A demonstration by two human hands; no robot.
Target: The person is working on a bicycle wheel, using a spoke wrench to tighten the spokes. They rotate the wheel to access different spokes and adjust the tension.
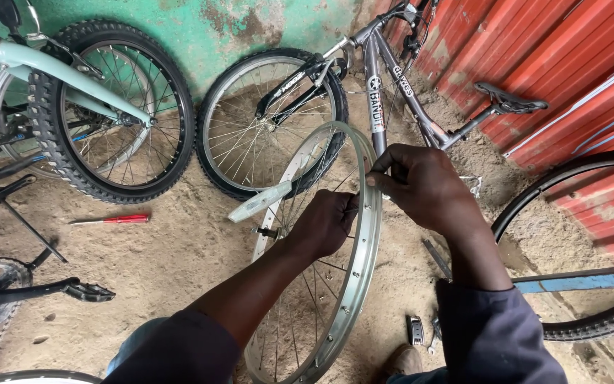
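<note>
A bare silver wheel rim (364, 263), without tyre, stands on edge in the middle of the sandy ground (179, 249), its thin spokes running in to a small hub (268, 232) with a short axle stub; the rim's metal is bright, lined with evenly spaced holes, and tilts slightly so its upper arc leans away from the person. The left hand (325, 222) reaches through the spokes just inside the rim, curled into a loose fist, apparently closed on a spoke, though the fingertips are hidden. The right hand (421, 181) sits at the rim's upper right edge, thumb and forefinger pinched on something small at the rim, too small to make out. Left of the rim lies a red-handled screwdriver (116, 219). Behind the rim a grey bicycle (378, 92) leans at the red corrugated wall (556, 64), its front wheel (250, 128) just beyond the rim's top.
</note>
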